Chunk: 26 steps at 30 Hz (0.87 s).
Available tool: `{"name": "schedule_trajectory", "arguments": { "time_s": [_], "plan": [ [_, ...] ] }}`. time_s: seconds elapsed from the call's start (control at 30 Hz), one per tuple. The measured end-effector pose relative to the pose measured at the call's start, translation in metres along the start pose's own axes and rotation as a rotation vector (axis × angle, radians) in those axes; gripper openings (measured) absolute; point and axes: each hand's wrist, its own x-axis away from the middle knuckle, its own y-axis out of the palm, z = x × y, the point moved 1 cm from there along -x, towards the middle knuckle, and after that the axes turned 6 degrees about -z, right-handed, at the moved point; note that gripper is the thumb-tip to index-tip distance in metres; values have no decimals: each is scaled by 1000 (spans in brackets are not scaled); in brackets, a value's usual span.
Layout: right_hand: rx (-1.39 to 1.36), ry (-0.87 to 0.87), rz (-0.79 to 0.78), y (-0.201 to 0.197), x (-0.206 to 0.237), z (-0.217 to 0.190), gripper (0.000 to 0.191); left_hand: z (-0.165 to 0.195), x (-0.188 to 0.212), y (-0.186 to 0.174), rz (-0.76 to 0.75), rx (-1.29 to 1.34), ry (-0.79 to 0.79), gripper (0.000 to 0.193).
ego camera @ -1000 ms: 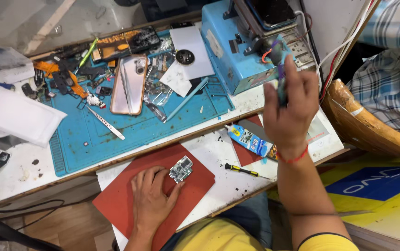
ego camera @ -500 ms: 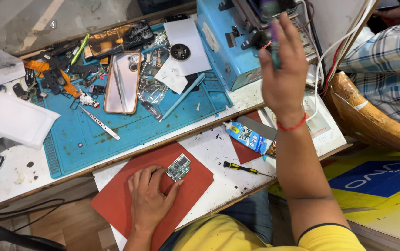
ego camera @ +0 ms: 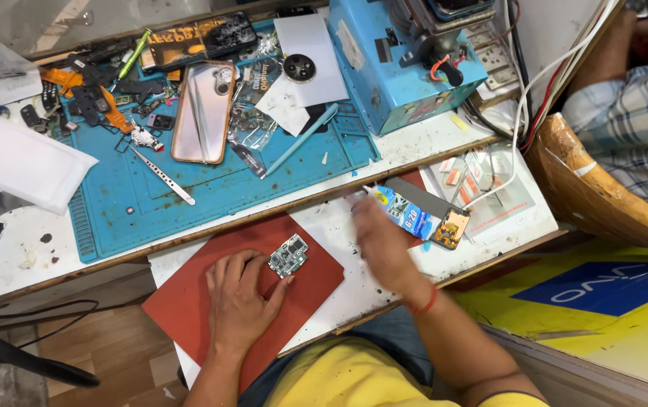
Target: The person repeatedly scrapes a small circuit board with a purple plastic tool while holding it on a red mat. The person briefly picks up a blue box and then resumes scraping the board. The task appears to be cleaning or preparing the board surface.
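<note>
Two hands work over the red mat (ego camera: 188, 309), which serves as landmark here. The left hand (ego camera: 239, 298) lies flat on the mat with fingers spread, their tips touching the near edge of a small circuit board (ego camera: 288, 256), apparently pinning it so it cannot slide; nothing is clasped. The right hand (ego camera: 380, 245) is blurred just right of the mat, over the white sheet, and whether its grip is closed on anything cannot be told; it sits just beside a blue glue tube (ego camera: 407, 213), laid within easy reach. Beyond the mat, on the table (ego camera: 7, 264), a blue work mat (ego camera: 211, 192) carries a phone (ego camera: 203, 113), tweezers (ego camera: 162, 175) and loose parts.
</note>
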Motion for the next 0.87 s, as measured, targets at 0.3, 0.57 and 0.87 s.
{"name": "schedule_trajectory", "arguments": {
  "time_s": [0.3,0.57,0.87],
  "plan": [
    [-99,432,-790,25,14,-64,66,-1,3,0,18,-2,21,47],
    [-63,547,-791,30,15,-49,52,-3,9,-1,9,13,36,47],
    [-78,385,-815,31,24,-55,67,-7,11,6,-38,-57,50,47]
  ]
}}
